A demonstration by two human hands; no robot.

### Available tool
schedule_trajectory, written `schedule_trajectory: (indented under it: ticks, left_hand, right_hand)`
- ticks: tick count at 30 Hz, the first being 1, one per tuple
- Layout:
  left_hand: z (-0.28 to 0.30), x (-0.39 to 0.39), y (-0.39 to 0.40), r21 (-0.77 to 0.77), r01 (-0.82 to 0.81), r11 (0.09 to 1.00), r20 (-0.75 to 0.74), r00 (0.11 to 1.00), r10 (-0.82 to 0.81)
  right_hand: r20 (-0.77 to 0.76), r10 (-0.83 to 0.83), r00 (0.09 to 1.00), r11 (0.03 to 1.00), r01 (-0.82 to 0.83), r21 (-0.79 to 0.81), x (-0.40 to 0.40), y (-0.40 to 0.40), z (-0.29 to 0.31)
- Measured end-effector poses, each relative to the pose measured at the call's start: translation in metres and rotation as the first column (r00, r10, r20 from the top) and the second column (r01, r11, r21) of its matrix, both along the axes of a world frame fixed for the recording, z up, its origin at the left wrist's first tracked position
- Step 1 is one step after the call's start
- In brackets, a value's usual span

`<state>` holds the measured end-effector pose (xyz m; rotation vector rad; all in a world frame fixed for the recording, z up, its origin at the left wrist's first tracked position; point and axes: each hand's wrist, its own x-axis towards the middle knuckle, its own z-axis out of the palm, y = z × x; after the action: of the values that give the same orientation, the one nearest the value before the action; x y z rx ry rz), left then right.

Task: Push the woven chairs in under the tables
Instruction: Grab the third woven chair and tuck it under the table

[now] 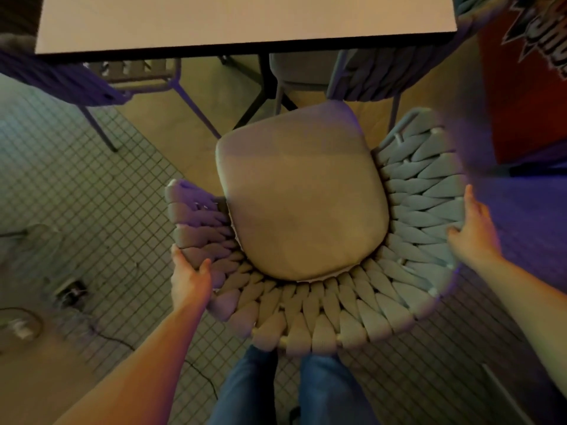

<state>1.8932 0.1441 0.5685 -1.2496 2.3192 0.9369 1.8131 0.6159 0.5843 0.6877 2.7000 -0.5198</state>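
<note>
A woven chair (408, 240) with thick grey braided back and arms and a beige seat cushion (300, 194) stands right in front of me, its seat facing the table (214, 23). My left hand (190, 277) grips the chair's left arm, thumb inside the weave. My right hand (474, 228) holds the outer rim of the right arm, fingers along the edge. The cushion's front sits just short of the table's dark front edge. My legs in jeans are behind the chair back.
Two more woven chairs stand at the table: one at the left (76, 78), one at the right (383, 75). Dark table legs (260, 87) cross under the top. Cables (116, 338) and a small device (72, 291) lie on the tiled floor at left. A red panel (527, 96) stands at right.
</note>
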Motion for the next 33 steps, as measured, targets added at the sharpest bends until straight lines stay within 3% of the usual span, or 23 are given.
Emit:
schedule_trajectory:
  ticks: [14, 33]
  left_hand:
    - [-0.002, -0.054, -0.131, -0.144, 0.156, 0.977, 0.059, 0.987, -0.149]
    - [-0.011, -0.121, -0.191, -0.191, 0.226, 0.955, -0.004, 0.973, -0.231]
  right_hand:
    - [-0.09, -0.235, 0.968, 0.961, 0.217, -0.171, 0.074, -0.129, 0.002]
    - [-0.095, -0.246, 0.965, 0.961, 0.23, -0.15, 0.02, -0.178, -0.004]
